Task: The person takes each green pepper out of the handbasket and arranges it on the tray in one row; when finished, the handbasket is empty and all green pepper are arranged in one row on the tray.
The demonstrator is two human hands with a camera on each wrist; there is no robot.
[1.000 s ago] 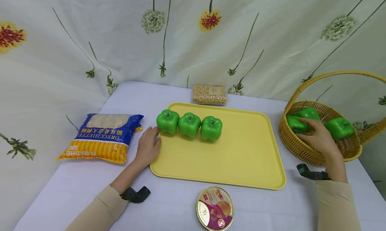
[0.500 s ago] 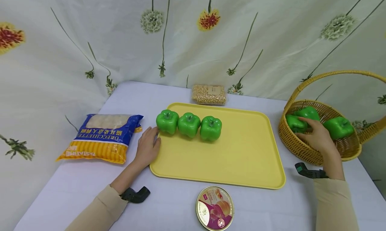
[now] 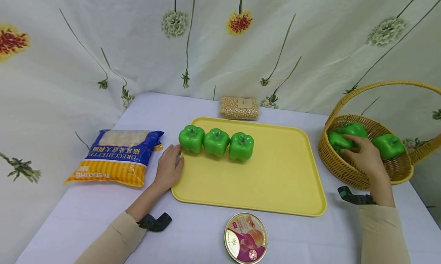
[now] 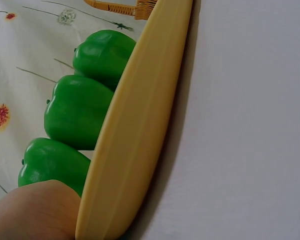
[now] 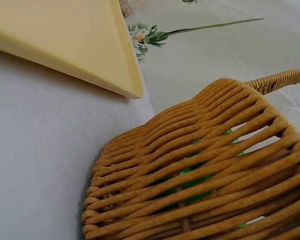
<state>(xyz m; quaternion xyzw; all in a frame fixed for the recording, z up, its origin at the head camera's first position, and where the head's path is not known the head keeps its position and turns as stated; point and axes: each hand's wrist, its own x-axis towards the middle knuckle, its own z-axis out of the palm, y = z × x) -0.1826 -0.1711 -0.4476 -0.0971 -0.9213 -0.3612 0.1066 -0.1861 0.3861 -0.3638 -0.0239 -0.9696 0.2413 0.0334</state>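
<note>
In the head view, my left hand (image 3: 169,169) rests on the left rim of a yellow tray (image 3: 275,172), fingers extended and thumb on the tray. Three green bell peppers stand in a row along the tray's back left. The leftmost bell pepper (image 3: 191,139) is by my left fingertips; beside it are the middle bell pepper (image 3: 216,143) and the right one (image 3: 241,147). My right hand (image 3: 366,156) reaches into a wicker basket (image 3: 339,168) and pinches a bell pepper (image 3: 338,141) at its left side. The basket wall mostly hides that hand's work in the right wrist view.
Two more bell peppers, one at the back (image 3: 355,129) and one at the right (image 3: 389,146), lie in the basket under its arched handle (image 3: 386,84). Around the tray are an orecchiette bag (image 3: 117,156), a packet of grains (image 3: 239,108) and a round tin (image 3: 246,238).
Inside the basket, the back and right bell peppers have shifted slightly to the right. My right hand stays at the same pepper, its fingers slightly moved. The left hand has not moved.
</note>
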